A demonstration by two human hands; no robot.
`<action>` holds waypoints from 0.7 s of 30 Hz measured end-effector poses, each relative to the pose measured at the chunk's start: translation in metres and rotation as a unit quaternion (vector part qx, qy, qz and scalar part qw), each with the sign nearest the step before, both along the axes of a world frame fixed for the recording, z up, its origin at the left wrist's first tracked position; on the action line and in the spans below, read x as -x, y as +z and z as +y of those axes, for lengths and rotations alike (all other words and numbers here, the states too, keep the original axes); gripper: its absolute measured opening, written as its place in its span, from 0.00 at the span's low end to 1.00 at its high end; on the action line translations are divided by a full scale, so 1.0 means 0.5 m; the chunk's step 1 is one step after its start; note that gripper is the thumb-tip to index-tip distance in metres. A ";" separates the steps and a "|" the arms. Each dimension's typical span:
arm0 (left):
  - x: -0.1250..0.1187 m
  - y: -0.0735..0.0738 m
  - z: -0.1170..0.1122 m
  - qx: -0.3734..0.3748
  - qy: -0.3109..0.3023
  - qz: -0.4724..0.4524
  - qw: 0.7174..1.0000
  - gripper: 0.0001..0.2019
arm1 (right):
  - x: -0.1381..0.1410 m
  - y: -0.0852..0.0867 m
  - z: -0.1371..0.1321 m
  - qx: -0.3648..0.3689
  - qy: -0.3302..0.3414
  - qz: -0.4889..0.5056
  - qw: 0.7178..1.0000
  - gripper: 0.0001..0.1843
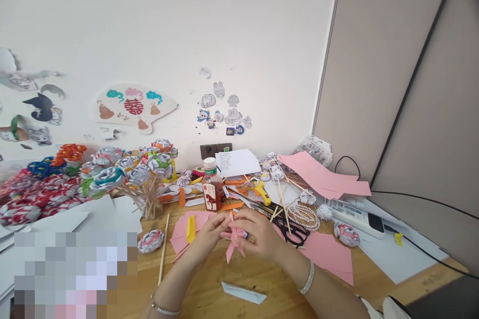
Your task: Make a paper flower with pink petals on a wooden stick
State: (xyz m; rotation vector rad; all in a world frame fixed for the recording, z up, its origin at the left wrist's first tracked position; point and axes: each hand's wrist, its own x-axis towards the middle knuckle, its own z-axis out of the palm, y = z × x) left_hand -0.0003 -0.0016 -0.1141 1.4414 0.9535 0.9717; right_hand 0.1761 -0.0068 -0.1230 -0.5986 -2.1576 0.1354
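Note:
Over the wooden desk point(209, 289) both my hands pinch a small folded pink paper figure point(232, 245) with pointed flaps. My left hand point(210, 233) grips its left side with closed fingers. My right hand point(260, 234) curls over its right side, a beaded bracelet on that wrist. Pink paper sheets point(181, 232) lie just behind my hands, with a yellow folded strip point(190, 228) on them.
A drink bottle point(212, 190) stands behind my hands. Paper roses on sticks point(130, 172) crowd the left. Black scissors point(294, 232), skewers point(163, 249), a pearl string point(304, 215), a white power strip point(357, 215) and a pale folded paper point(243, 293) lie around.

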 end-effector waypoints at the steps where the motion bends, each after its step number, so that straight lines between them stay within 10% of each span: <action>1: -0.002 0.000 0.000 0.001 0.004 0.000 1.000 0.14 | 0.002 -0.002 0.001 -0.002 0.002 0.000 1.000 0.12; 21: -0.009 0.002 0.004 -0.019 0.074 -0.020 0.997 0.17 | 0.019 -0.018 -0.002 0.048 -0.037 0.100 0.993 0.08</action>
